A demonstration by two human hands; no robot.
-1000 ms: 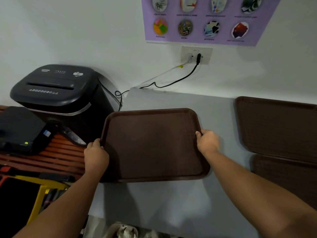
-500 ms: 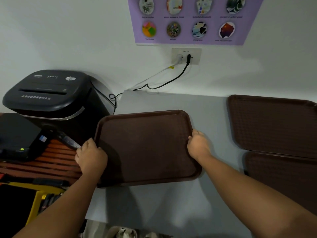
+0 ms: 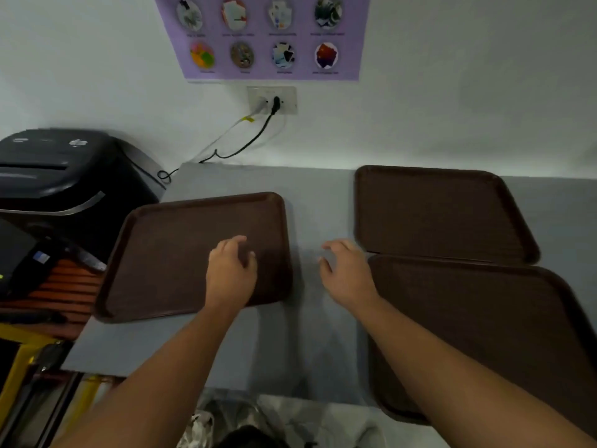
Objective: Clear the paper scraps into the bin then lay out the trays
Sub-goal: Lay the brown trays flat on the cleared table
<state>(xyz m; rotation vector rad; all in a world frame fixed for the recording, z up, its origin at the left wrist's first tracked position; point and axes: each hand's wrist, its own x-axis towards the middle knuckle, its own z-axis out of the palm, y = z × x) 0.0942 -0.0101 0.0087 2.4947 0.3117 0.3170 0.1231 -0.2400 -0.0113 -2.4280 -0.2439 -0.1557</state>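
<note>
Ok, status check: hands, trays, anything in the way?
Left hand open over the left tray; right hand open over the table. Far right tray and near right tray flat, edge to edge. Nothing in the way.

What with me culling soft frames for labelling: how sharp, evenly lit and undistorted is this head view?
Head view: dim and soft all over; fingers of the left hand and right hand smear slightly; captions on the poster are unreadable; wide-angle stretch skews the near right tray; faint arm shadows fall on the grey table.
</note>
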